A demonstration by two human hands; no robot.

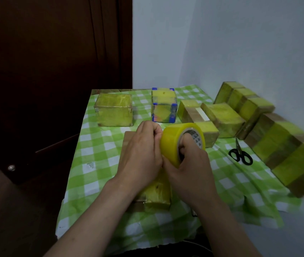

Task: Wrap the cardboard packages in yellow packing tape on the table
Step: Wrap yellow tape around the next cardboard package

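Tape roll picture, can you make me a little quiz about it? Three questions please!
1. True or false: the black scissors lie right of the yellow tape roll.
2. The right hand has its fingers: A) inside the roll's core, B) on the scissors, C) flat on the cloth.
3. Fill in: the back middle box has ___ edges.
Key: 1 true; 2 A; 3 blue.

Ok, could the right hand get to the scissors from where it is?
Probably yes, but only after letting go: the right hand grips the tape roll through its core. The scissors lie on the tablecloth to its right, nothing between.
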